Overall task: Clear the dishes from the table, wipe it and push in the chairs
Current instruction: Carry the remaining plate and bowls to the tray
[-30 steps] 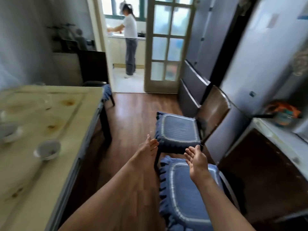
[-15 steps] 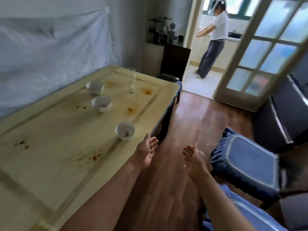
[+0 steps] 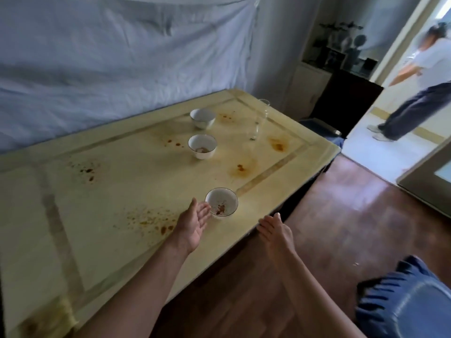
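step: clearing dishes. left hand (image 3: 195, 225) fingers apart, empty, at nearest bowl (image 3: 221, 202) on stained counter (image 3: 102, 215); right hand (image 3: 277, 230) spread, empty. next: grip bowl rim.

This is a home dining room. A long pale tabletop (image 3: 117, 191) spotted with brown food stains carries three used white bowls (image 3: 221, 202) and a clear glass (image 3: 259, 119), with a blue-cushioned chair (image 3: 410, 303) beside it on a dark wood floor (image 3: 341, 228). A small cabinet (image 3: 307, 86) topped with ornaments stands by an open doorway (image 3: 400, 98), through which another person (image 3: 419, 81) stands at a counter in a bright kitchen-like room.
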Available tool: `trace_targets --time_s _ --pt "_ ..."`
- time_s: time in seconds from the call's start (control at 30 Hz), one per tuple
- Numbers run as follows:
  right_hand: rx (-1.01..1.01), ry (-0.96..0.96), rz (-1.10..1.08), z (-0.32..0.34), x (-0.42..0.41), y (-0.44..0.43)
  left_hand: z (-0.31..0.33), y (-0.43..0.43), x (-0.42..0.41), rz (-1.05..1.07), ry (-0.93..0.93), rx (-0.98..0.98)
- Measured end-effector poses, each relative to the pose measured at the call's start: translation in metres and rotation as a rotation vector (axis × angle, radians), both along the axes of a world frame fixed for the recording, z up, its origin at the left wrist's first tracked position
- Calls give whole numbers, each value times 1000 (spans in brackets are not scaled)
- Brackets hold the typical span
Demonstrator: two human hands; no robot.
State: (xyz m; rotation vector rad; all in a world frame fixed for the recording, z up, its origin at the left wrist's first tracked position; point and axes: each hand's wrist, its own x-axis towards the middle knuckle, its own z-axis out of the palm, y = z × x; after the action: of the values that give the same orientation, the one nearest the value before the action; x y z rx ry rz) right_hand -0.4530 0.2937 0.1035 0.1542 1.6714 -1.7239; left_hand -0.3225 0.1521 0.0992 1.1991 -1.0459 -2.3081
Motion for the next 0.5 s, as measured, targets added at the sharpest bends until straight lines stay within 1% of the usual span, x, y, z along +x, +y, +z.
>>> trace_targets --time_s 0.27,0.37,0.5 --pt "90 -15 125 -27 -28 -71 -36 -51 -12 118 -113 2" --pt "142 -4 149 -38 -38 -93 -47 -69 -22 103 -135 31" --pt "281 13 194 -51 -51 -118 -55 -86 -39 40 -185 96"
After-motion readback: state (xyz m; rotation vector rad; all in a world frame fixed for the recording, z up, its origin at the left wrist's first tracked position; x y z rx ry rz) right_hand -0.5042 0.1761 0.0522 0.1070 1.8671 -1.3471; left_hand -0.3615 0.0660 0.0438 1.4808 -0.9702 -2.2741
